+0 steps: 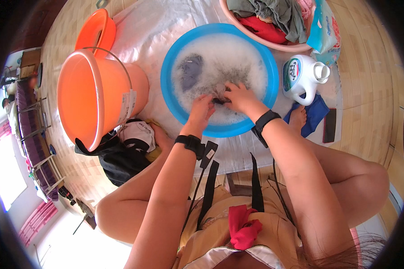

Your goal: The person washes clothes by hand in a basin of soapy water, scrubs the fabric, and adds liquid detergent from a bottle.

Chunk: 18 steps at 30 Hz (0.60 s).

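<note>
A blue plastic basin (168,101) full of soapy water and white foam stands before me. My left hand (202,109) and my right hand (239,97) are both inside it, close together near its front. Between them is a dark wet cloth (218,101), gripped by the fingers of both hands and mostly hidden by foam and water. To its upper left, a bluish-grey cloth (192,69) floats half sunk in the suds. Each wrist wears a black strap.
Left stand an orange bucket (116,85), tilted towards me, and an orange basin (111,32); dark clothes (121,164) lie below. Right are a white detergent jug (301,79), a detergent bag (326,37), blue cloth (314,116) and a phone (330,126). A pink basin (235,20) holds clothes.
</note>
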Motion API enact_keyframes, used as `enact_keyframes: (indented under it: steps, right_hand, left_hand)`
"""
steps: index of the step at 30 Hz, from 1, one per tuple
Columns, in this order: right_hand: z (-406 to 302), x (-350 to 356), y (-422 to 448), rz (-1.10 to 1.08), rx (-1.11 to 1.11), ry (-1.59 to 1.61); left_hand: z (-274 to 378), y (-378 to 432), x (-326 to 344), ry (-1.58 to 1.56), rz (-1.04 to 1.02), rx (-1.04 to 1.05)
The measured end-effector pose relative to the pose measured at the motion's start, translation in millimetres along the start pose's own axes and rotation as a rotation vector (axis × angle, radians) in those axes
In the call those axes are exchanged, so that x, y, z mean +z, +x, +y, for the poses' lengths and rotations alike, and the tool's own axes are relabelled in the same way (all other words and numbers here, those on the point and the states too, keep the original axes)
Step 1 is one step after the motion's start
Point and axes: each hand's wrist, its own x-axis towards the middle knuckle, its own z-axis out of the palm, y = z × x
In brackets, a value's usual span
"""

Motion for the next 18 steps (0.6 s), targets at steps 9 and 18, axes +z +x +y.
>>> enact_keyframes:
  steps: [9,18]
  right_hand:
    - [15.9,1.9,1.8,0.195,0.321,0.792]
    - [-94.7,-66.1,-42.1,0.354,-0.271,1.002]
  left_hand:
    - [20.2,-9.7,33.2,0.026,-0.094,-0.363]
    - [1.7,-15.3,-4.2,0.481,-0.386,0.611]
